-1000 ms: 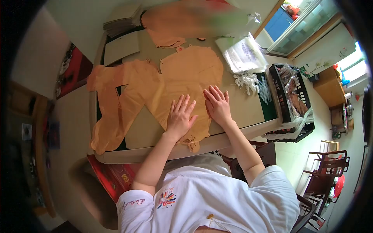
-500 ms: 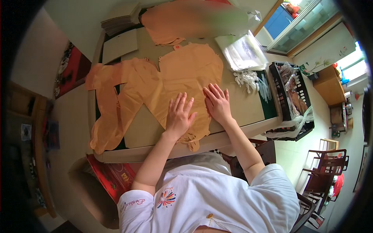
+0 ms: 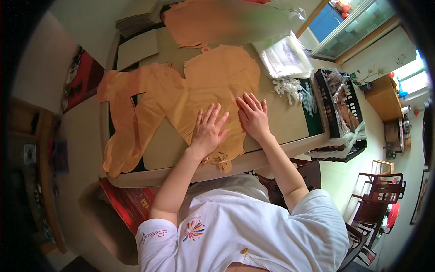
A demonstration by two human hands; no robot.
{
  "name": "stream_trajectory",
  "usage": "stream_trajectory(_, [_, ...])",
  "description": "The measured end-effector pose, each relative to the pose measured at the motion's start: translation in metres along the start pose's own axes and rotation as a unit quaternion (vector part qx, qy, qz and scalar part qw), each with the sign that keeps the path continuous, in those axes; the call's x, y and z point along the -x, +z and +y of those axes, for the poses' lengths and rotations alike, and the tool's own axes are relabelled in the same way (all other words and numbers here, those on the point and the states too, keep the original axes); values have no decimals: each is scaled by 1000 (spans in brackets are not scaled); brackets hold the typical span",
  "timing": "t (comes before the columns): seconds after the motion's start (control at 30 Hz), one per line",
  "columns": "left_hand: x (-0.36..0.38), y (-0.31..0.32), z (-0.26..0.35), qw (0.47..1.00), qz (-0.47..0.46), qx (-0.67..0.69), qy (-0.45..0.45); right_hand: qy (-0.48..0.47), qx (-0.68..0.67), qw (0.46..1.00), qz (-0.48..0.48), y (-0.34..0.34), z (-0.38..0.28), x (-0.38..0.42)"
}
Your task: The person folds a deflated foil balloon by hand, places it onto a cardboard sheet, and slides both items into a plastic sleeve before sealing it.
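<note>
A flat orange sheet-like item [image 3: 219, 72] with rounded lobes lies spread over the table [image 3: 272, 124], its bottom tab reaching the front edge. My left hand [image 3: 209, 131] rests palm down on its lower middle, fingers spread. On its right edge lies my right hand [image 3: 253, 117], palm down with the fingers stretched out. Neither hand grips anything. More orange material [image 3: 124, 122] extends to the left.
White and clear plastic bags [image 3: 285, 59] lie at the back right, near white ties [image 3: 288, 89] and thin clear sticks [image 3: 309, 99]. A black crate [image 3: 333, 102] stands right of the table. Grey boards [image 3: 138, 49] lie back left; an orange pile [image 3: 195, 22] lies behind.
Both hands stay on the orange item, with my left hand shifted slightly up and left. The camera view has moved a little.
</note>
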State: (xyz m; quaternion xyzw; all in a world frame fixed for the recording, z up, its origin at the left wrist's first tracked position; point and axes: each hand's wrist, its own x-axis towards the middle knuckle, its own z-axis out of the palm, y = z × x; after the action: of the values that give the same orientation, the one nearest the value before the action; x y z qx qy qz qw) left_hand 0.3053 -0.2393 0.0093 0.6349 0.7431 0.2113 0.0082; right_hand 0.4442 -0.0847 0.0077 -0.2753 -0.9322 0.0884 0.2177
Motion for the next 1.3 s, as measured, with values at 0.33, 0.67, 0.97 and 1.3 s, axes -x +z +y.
stream_trajectory(0.33, [2,-1,1,1000,9,3,-2,-6,-4,1000,-1,1,2,1])
stream_trajectory(0.67, [1,-5,1,1000,21,8,-2,7,-34,999,9,-1,2,3])
stream_trajectory(0.97, [2,-4,3,1000,26,16,3,147,-14,988,41,-4,16,-28])
stream_trajectory(1.3, [5,-2,2,1000,-3,3,-7,272,-517,811,-31,-10,6,-49])
